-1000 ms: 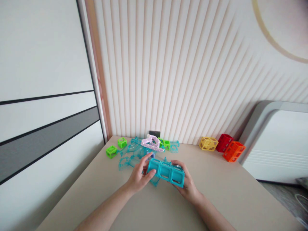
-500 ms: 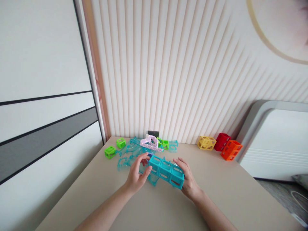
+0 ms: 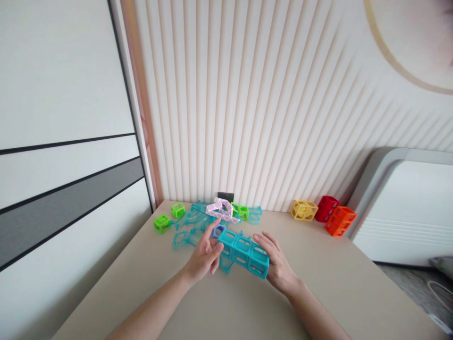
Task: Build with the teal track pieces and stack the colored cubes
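- L hand (image 3: 204, 255) curls at left end of blue block row (image 3: 244, 254); can't tell if it grips.
- R hand (image 3: 278, 265) is open, touching right end.
- Row sits mid table (image 3: 318, 293), by clear blue bits (image 3: 187, 233).
- Best, I think: press both ends evenly, keep it flat.

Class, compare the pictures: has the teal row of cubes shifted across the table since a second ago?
No. The teal row of cubes keeps its place against the yellow cube, between the left hand and the right hand.
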The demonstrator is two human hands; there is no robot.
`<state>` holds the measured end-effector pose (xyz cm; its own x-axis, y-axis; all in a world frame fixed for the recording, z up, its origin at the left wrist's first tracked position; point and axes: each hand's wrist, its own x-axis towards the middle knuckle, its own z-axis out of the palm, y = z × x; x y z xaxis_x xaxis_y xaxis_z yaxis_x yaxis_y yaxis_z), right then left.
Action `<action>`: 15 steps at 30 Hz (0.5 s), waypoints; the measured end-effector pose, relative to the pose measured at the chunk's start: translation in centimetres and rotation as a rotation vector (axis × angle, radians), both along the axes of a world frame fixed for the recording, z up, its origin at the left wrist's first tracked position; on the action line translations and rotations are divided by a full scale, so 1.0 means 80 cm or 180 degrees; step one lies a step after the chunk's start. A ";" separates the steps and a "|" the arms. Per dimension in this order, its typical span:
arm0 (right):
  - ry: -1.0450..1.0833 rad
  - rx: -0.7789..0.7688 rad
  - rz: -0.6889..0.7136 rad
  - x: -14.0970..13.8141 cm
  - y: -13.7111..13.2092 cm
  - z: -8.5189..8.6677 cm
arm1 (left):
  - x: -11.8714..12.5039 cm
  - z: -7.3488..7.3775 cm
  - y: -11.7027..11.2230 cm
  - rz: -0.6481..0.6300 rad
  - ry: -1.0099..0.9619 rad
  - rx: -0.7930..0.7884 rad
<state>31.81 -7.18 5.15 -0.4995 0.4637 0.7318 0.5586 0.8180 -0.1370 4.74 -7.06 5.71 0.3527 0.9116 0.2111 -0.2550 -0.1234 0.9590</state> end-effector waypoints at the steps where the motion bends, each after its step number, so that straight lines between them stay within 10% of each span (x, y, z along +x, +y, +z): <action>1: -0.0024 0.0072 -0.0005 -0.001 0.000 -0.001 | 0.001 -0.001 0.000 -0.0063 0.0045 -0.0016; 15: 0.0599 -0.0492 -0.0505 -0.033 -0.012 0.014 | 0.001 -0.005 0.012 0.0907 -0.0060 0.0094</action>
<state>29.17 -8.12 6.29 -0.2738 0.6383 0.7194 0.6309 0.6838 -0.3665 4.86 -6.14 5.27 0.0788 0.9668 0.2432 -0.2238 -0.2206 0.9493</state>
